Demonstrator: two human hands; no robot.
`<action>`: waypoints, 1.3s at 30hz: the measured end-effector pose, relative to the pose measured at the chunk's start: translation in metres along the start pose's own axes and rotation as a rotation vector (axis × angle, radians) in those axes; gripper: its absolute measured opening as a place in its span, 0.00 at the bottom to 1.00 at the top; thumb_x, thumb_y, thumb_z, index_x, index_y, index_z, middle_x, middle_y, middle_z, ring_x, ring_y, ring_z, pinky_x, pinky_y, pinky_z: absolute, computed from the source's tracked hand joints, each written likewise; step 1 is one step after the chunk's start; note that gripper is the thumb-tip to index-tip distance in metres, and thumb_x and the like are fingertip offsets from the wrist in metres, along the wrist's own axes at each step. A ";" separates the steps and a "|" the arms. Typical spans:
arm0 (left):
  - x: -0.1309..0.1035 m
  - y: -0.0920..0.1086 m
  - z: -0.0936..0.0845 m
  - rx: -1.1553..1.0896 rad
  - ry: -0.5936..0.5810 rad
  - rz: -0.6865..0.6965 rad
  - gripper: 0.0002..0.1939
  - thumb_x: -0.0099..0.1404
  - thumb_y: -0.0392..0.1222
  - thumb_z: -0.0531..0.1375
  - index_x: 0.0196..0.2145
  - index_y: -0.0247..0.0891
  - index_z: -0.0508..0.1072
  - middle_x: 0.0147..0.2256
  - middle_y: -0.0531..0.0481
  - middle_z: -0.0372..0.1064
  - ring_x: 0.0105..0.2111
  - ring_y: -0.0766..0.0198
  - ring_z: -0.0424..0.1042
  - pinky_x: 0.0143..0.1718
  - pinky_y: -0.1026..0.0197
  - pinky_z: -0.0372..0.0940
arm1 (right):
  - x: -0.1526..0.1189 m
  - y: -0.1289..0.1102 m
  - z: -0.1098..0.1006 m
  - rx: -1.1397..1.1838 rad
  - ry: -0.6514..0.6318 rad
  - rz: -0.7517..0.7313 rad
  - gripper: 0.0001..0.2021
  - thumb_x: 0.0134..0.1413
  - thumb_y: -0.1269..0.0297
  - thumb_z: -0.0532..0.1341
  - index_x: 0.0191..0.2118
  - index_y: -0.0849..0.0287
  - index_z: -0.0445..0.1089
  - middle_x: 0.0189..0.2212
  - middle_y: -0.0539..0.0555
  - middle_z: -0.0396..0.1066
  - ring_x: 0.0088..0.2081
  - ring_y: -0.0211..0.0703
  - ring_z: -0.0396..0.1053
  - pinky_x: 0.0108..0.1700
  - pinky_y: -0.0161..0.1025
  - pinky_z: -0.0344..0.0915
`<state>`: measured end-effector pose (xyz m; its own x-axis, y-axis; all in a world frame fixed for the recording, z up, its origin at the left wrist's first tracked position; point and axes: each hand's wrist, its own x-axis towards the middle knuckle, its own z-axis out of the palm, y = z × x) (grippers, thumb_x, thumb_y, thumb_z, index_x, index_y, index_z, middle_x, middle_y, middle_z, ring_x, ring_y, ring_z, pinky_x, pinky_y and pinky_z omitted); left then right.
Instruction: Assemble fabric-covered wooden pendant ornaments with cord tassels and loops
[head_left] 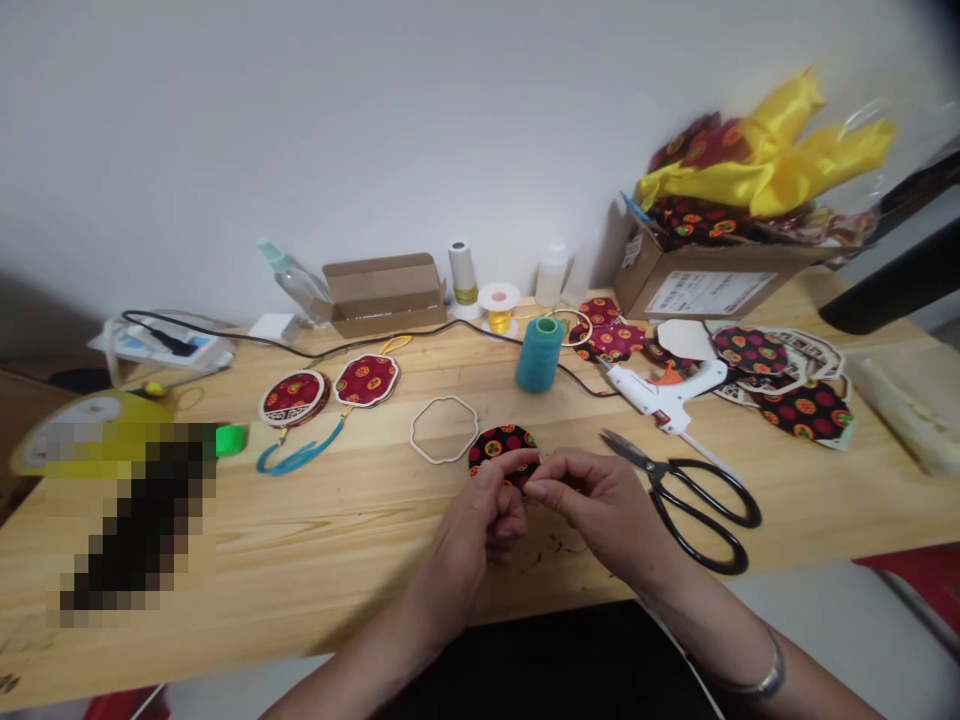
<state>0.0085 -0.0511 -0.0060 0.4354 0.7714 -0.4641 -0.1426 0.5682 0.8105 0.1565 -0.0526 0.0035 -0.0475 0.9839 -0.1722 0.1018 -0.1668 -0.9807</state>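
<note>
My left hand [487, 515] is over the front middle of the table, its index finger stretched out and the other fingers curled in. My right hand [589, 497] meets that fingertip with thumb and forefinger pinched together. Whatever is in the pinch is too small to make out. Just behind both hands lies a dark round fabric piece [504, 440] with a red and orange pattern, partly covered by them. A thin wooden frame [412, 428] with a wavy outline lies to its left. Behind stands a cone of teal thread [537, 362]. Black-handled scissors [679, 492] lie open beside my right hand.
A white glue gun [670, 392] rests behind the scissors, near patterned fabric pieces [806, 412]. Two patterned ornaments [367, 380] with a teal tassel lie left. At the back, a black cable [390, 340] crosses the table; a fabric-filled cardboard box [701, 285] stands right.
</note>
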 end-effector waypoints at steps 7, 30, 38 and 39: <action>-0.002 0.005 0.003 0.112 -0.006 0.039 0.13 0.63 0.45 0.53 0.43 0.36 0.67 0.20 0.57 0.59 0.19 0.72 0.51 0.19 0.67 0.44 | -0.001 0.001 -0.004 -0.211 0.060 -0.176 0.06 0.49 0.68 0.60 0.23 0.59 0.69 0.21 0.47 0.67 0.26 0.35 0.64 0.30 0.32 0.59; -0.011 0.020 -0.012 0.195 0.218 0.296 0.04 0.60 0.39 0.59 0.30 0.37 0.72 0.23 0.54 0.71 0.17 0.76 0.53 0.18 0.70 0.48 | -0.003 0.021 -0.022 -0.956 -0.024 -0.585 0.06 0.53 0.74 0.58 0.28 0.60 0.70 0.28 0.52 0.68 0.32 0.41 0.60 0.34 0.38 0.56; -0.017 0.035 -0.017 0.070 0.360 0.485 0.03 0.59 0.37 0.59 0.31 0.36 0.72 0.23 0.52 0.71 0.19 0.75 0.56 0.19 0.70 0.50 | -0.003 0.026 -0.015 -1.245 -0.104 -0.743 0.05 0.48 0.76 0.61 0.30 0.59 0.68 0.29 0.51 0.69 0.32 0.44 0.57 0.31 0.41 0.50; -0.019 0.038 -0.018 0.073 0.393 0.520 0.02 0.59 0.37 0.59 0.31 0.36 0.72 0.24 0.52 0.71 0.19 0.75 0.56 0.19 0.70 0.50 | -0.003 0.025 -0.014 -1.272 -0.117 -0.751 0.05 0.48 0.76 0.61 0.30 0.60 0.68 0.29 0.51 0.68 0.32 0.44 0.57 0.31 0.41 0.50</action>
<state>-0.0213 -0.0387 0.0269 -0.0334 0.9954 -0.0901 -0.1797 0.0827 0.9802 0.1735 -0.0584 -0.0191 -0.5530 0.7917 0.2597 0.7962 0.5940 -0.1152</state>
